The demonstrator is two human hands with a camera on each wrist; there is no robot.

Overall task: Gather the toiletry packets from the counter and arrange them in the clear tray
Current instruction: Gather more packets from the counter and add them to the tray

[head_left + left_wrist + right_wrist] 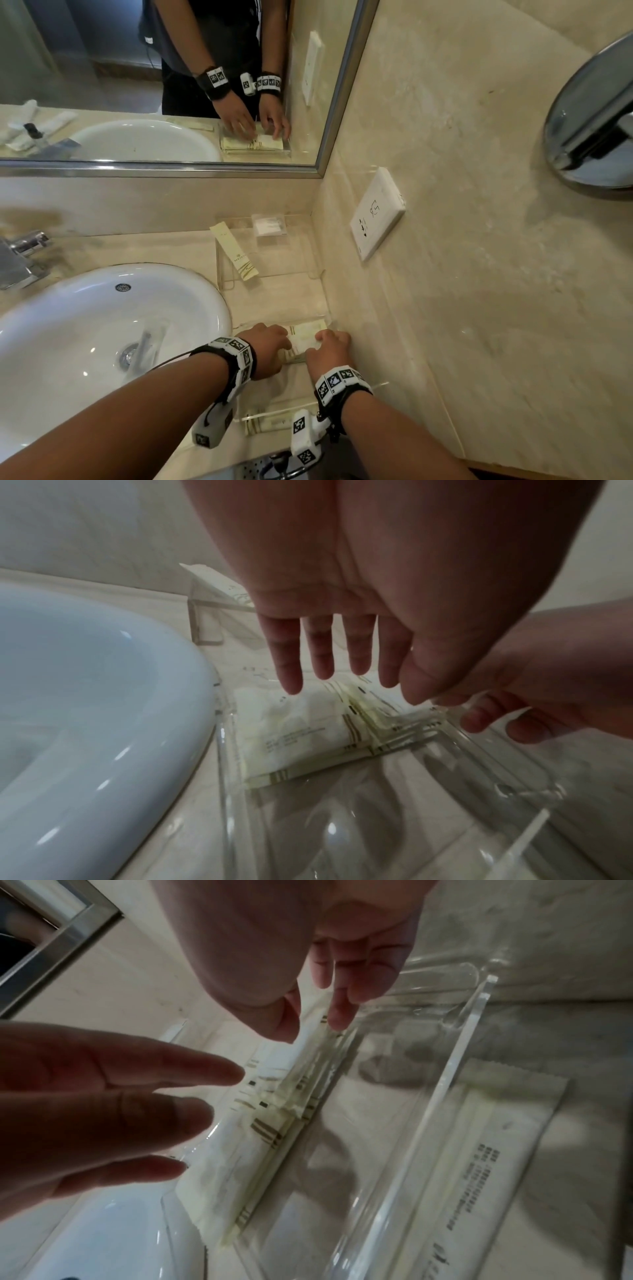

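Note:
The clear tray (pixel 265 415) lies on the counter between the sink and the right wall. Cream striped packets (pixel 306 337) lie flat at its far end, also seen in the left wrist view (pixel 301 737) and the right wrist view (pixel 240 1156). My left hand (pixel 270 346) hovers over them with straight, spread fingers (pixel 289 674). My right hand (pixel 329 346) is beside it, thumb and fingertips (pixel 339 1018) touching the packets' edge by the tray wall (pixel 445 1096). Another white packet (pixel 496 1150) lies outside the tray's near wall.
A white sink (pixel 102 325) with a chrome faucet (pixel 24 253) fills the left. A clear acrylic stand (pixel 308 270) at the back holds a long cream packet (pixel 234 251) and a small clear packet (pixel 269 224). A wall socket (pixel 376 212) sits on the right wall.

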